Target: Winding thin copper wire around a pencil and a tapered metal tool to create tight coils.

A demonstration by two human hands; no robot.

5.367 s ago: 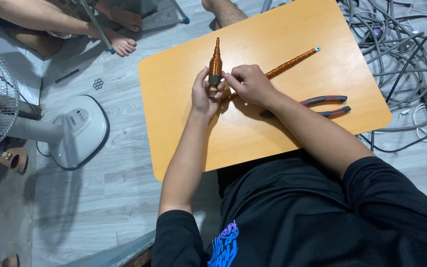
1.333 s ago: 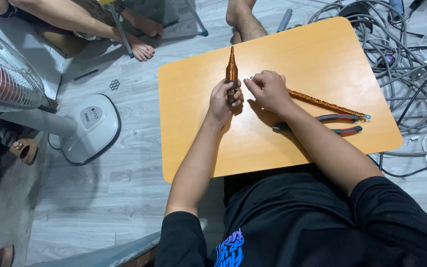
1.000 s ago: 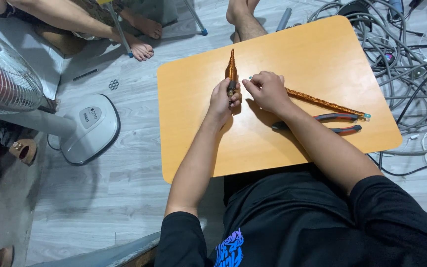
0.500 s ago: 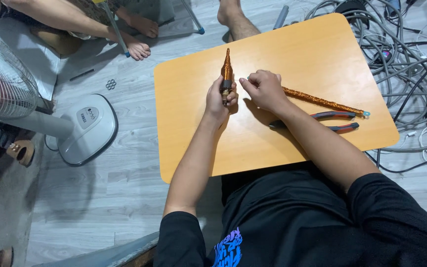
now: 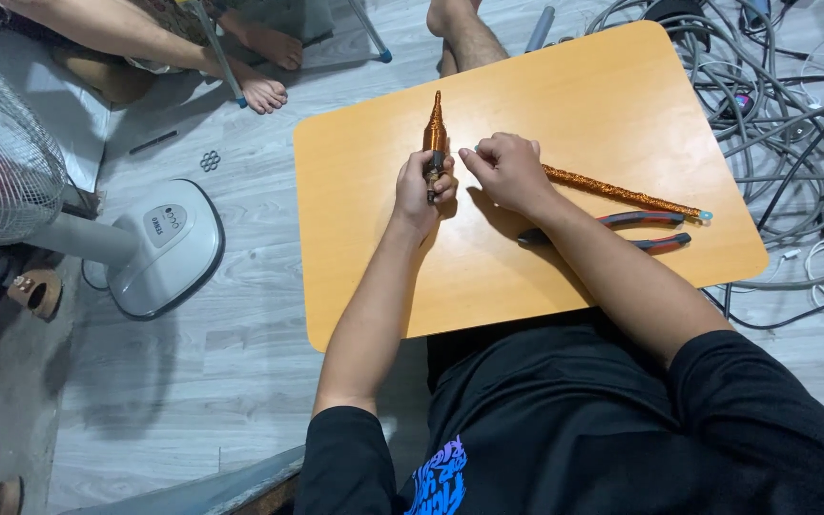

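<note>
my left hand (image 5: 424, 189) is closed round the lower part of a copper-coloured spindle (image 5: 434, 136), a tapered piece wound with thin wire, and holds it over the orange table (image 5: 383, 257) with its pointed end aimed away from me. the fingers wrap it fully, so only the upper half of the spindle shows above my fist. my right hand (image 5: 505, 172) sits just beside it, curled into a loose fist with thumb and forefinger pinched together near the spindle's base; whether a strand of wire is between them is too fine for me to tell. behind my right wrist a long wire-wrapped rod (image 5: 622, 193) lies flat on the table, running off to my right and ending in a small pale blue tip. just nearer to me than the rod lie pliers (image 5: 636, 231) with red and dark handles, partly hidden by my right forearm. on the floor to my left stands a fan (image 5: 150, 243) with a grey round base and a wire cage. a tangle of grey cables (image 5: 784, 105) covers the floor to my right. another person's bare feet (image 5: 264, 69) rest on the floor past the far edge of the table.
</note>
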